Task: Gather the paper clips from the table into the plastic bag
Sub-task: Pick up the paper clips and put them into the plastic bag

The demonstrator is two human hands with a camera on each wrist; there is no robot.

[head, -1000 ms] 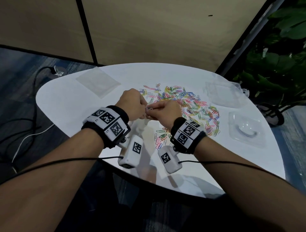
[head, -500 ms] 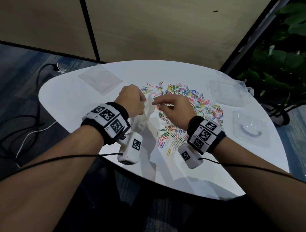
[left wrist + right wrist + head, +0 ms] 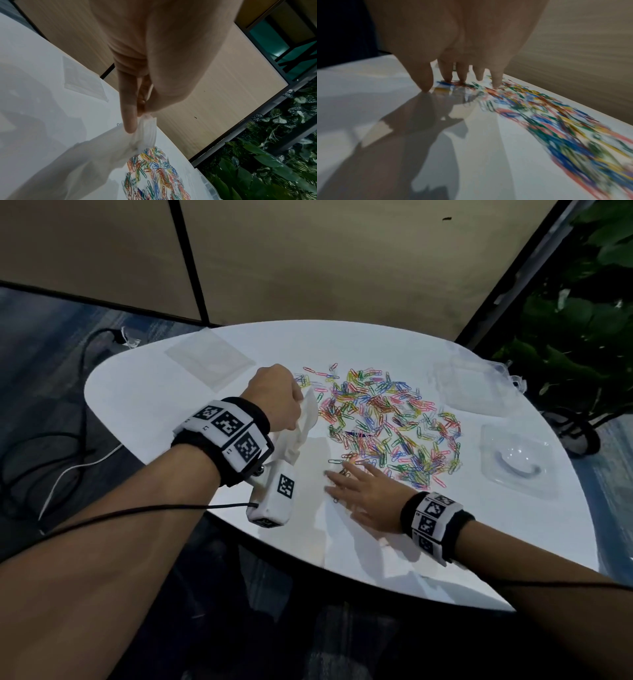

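Note:
A heap of coloured paper clips (image 3: 383, 422) lies spread over the middle of the white table (image 3: 157, 392). My left hand (image 3: 274, 398) pinches the top edge of a clear plastic bag (image 3: 301, 426), which hangs from thumb and finger (image 3: 130, 121) just left of the heap (image 3: 154, 175). My right hand (image 3: 363, 491) lies flat on the table at the heap's near edge, fingers spread. Its fingertips (image 3: 426, 86) press down on a few stray clips (image 3: 453, 86); that view is motion-blurred.
A flat clear bag (image 3: 209, 359) lies at the table's far left. Crumpled clear plastic (image 3: 476, 388) and a clear plastic tray (image 3: 517, 463) sit at the right. A leafy plant (image 3: 582, 320) stands beyond the right edge; cables (image 3: 68, 460) run on the floor at left.
My hands were together over the bag. The right hand has let go, swung down and right, and now lies flat on clips near the front. The left hand still holds the bag.

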